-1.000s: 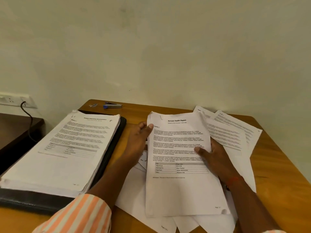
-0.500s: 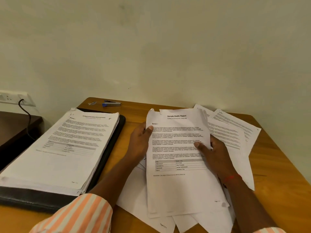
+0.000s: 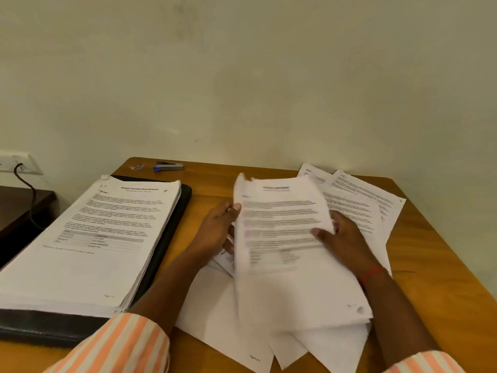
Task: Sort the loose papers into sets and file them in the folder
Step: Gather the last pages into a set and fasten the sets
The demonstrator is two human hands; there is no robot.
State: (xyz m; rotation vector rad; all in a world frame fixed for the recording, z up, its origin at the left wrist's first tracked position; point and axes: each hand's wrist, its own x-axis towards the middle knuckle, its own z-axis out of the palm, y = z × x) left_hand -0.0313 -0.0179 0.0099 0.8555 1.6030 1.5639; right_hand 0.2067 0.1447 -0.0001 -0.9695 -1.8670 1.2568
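your left hand [image 3: 216, 228] pinching blurred paper set [image 3: 279, 224] at left edge, your right hand [image 3: 347, 240] gripping right edge, loaded folder [image 3: 40, 327] to the left

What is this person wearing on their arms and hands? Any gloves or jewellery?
No gloves: the left hand and right hand are bare. Both arms have sleeves striped in peach-orange and white, the left sleeve and the right sleeve, which end short of the wrists. A thin red band circles the right wrist. No watch shows.
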